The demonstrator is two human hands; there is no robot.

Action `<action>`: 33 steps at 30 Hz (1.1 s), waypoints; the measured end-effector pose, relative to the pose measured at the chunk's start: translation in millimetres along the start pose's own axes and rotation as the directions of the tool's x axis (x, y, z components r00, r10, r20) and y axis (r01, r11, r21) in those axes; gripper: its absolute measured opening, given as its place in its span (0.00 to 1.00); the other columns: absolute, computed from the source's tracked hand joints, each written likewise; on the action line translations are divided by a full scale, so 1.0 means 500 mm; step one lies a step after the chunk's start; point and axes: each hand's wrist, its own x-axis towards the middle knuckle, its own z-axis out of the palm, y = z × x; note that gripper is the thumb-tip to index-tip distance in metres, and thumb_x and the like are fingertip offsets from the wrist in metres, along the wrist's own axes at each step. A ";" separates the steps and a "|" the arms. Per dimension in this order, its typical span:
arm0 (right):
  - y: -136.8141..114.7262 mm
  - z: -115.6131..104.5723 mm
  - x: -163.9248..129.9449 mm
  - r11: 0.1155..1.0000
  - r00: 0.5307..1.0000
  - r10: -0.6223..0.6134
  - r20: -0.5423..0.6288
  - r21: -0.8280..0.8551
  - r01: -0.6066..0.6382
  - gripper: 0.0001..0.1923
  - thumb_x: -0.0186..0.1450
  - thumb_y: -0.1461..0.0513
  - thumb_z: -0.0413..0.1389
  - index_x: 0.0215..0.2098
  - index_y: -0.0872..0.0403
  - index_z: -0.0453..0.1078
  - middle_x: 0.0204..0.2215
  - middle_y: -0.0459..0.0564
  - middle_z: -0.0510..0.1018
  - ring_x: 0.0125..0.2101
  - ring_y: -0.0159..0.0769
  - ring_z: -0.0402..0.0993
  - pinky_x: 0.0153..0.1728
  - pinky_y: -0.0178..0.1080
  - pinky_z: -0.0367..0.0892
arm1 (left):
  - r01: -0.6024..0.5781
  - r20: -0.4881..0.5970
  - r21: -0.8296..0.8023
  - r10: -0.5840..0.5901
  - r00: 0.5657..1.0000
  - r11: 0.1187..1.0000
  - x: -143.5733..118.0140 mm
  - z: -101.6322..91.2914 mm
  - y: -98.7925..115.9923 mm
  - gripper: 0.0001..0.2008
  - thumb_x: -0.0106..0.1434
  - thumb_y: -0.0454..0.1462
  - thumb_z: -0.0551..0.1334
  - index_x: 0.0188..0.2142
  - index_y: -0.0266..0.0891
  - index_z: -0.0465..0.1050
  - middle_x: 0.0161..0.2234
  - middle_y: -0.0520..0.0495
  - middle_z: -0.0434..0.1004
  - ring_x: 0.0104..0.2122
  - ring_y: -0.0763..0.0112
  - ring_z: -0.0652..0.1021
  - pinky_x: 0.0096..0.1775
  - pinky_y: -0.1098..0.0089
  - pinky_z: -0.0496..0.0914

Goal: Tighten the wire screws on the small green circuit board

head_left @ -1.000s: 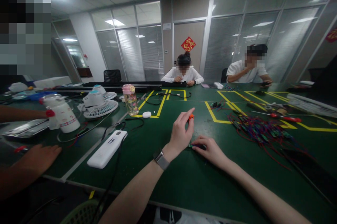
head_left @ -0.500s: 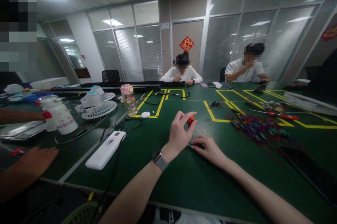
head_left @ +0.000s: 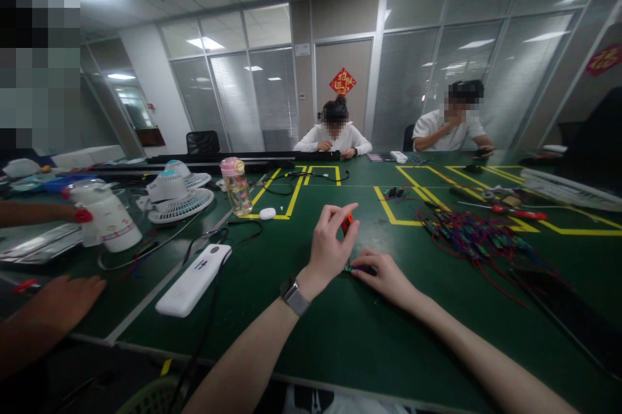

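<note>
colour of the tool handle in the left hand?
Orange, with a dark band; the tool handle sits in the left hand in the head view.

The work surface was a large green table (head_left: 301, 330) marked with yellow tape rectangles (head_left: 389, 210). Directly on it lay a white power bank (head_left: 193, 280) with a black cable (head_left: 214, 236), two small white desk fans (head_left: 175, 192), a pink-lidded clear bottle (head_left: 235, 186), a white jug (head_left: 107, 214), a small white oval item (head_left: 267, 213), a pile of red and blue wired components (head_left: 479, 239), a red-handled screwdriver (head_left: 518, 212) and a keyboard (head_left: 566, 189) at the far right.
</note>
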 end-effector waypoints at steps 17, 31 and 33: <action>-0.003 0.000 0.001 1.000 1.000 0.015 0.006 0.008 -0.015 0.09 0.63 0.62 0.57 0.38 0.54 0.79 0.34 0.52 0.77 0.33 0.37 0.73 0.38 0.38 0.68 | 0.020 0.035 -0.068 -0.017 0.999 0.998 0.001 0.001 -0.002 0.18 0.69 0.32 0.50 0.57 0.41 0.63 0.45 0.45 0.71 0.45 0.69 0.73 0.48 0.67 0.68; 0.001 0.001 0.000 1.000 1.000 0.013 0.002 0.012 -0.013 0.09 0.63 0.62 0.57 0.38 0.54 0.79 0.33 0.52 0.77 0.33 0.37 0.73 0.37 0.38 0.68 | 0.014 0.012 -0.058 -0.013 1.000 0.998 0.002 0.002 -0.004 0.17 0.68 0.32 0.53 0.56 0.41 0.64 0.43 0.46 0.72 0.43 0.69 0.74 0.46 0.67 0.68; 0.001 0.001 0.000 1.000 1.000 0.011 0.001 0.011 -0.011 0.09 0.63 0.62 0.57 0.38 0.55 0.79 0.33 0.52 0.77 0.33 0.37 0.73 0.37 0.37 0.68 | 0.012 0.000 -0.030 -0.012 1.000 0.999 0.002 0.002 -0.004 0.16 0.67 0.33 0.55 0.55 0.41 0.66 0.40 0.47 0.72 0.40 0.69 0.74 0.44 0.67 0.69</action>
